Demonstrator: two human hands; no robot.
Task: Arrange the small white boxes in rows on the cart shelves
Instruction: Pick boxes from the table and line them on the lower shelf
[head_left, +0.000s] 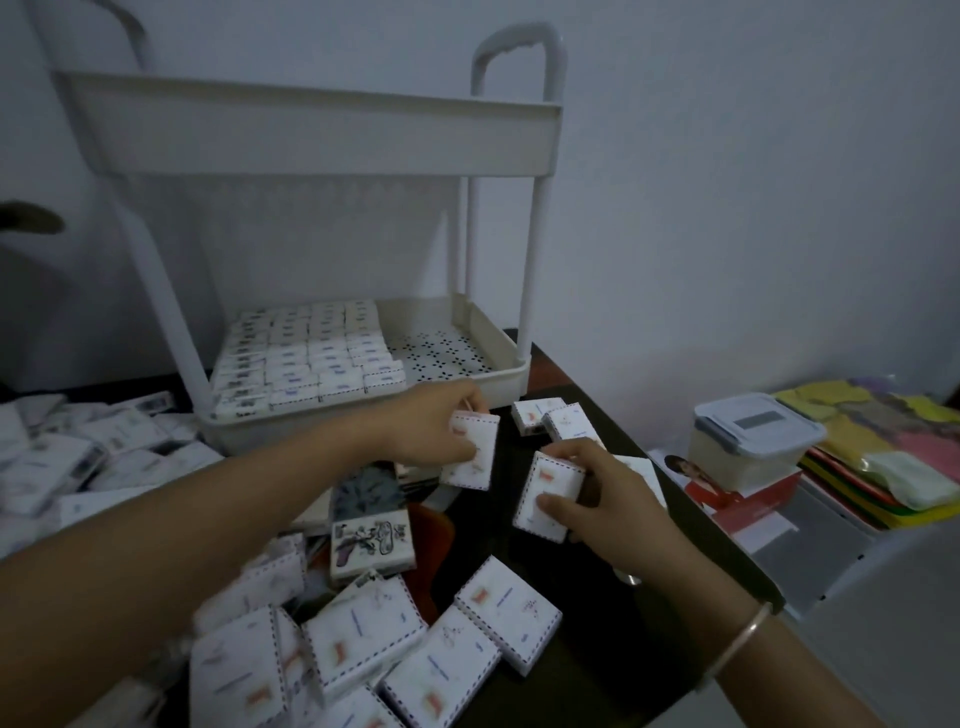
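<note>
Head view: both hands work over the dark counter (587, 613), in front of the white cart (311, 130).
Left grip: the left hand (436, 431) has its fingers curled round one small white box (470, 452), held just before the rim of the lower shelf (498, 338).
Right grip: the right hand (597, 493) pinches a second box (545, 496) between thumb and fingers, low over the counter at centre right.
Rows: the packed boxes (306, 358) fill the left and middle of the lower shelf. Its perforated floor (441, 353) is bare on the right.
Top shelf: its inside is not visible from here.
Risk, rim: I think a box brought in too low could hit the shelf wall and slip from the fingers.
Risk, rows: pushing a new box in hard could shift the front row, so the lines become crooked.
Risk, two hands: with both hands full, neither hand is free to steady the row.
Risk, facing: the picture is dim and a little blurred, so a box may go in with the wrong side up.
Around, bottom: many loose boxes (415, 649) lie in disorder at the lower middle of the frame.
Around, left: another pile (78, 457) lies at the left edge.
Around, right: a lidded plastic container (753, 436) and coloured papers (883, 457).
In the way: two boxes (550, 418) lie just before the cart, and the front right post (535, 270) stands beside the free space.
</note>
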